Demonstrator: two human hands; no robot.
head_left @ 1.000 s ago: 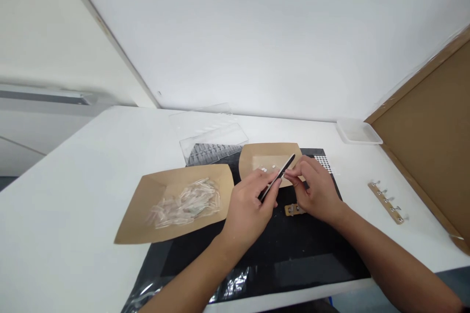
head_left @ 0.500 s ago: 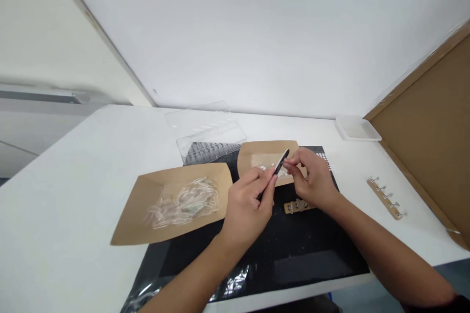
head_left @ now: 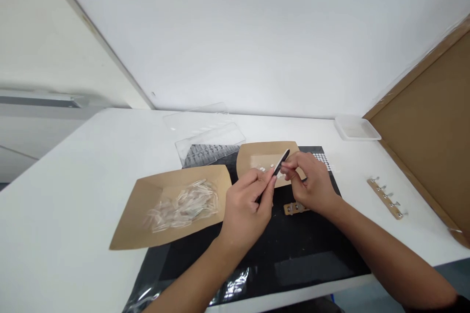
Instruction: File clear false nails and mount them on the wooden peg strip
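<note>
The left hand (head_left: pixel 246 210) pinches black tweezers (head_left: pixel 281 162) over a kraft tray (head_left: pixel 264 149) of small white pieces (head_left: pixel 262 169), right hand (head_left: pixel 312 188) fingertips pressed together at the tweezer tips, contents undeterminable; one pegged strip (head_left: pixel 295 209) lies on the black mat (head_left: pixel 312 259), clear tubes (head_left: pixel 181 208) sit heaped in a second kraft tray (head_left: pixel 134 227), on a white table (head_left: pixel 62 215) before a white wall (head_left: pixel 235 34).

Indoor assembly workshop, a bench-work corner; a white work table (head_left: pixel 73 195) stands against plain white walls (head_left: pixel 257 34); a black bench mat (head_left: pixel 312 249) carries kraft paper trays (head_left: pixel 132 225) of small clear parts; a clear plastic case (head_left: pixel 209 142) sits at the far edge; a studded strip (head_left: pixel 385 199) lies right, below a brown board (head_left: pixel 422 122)
</note>
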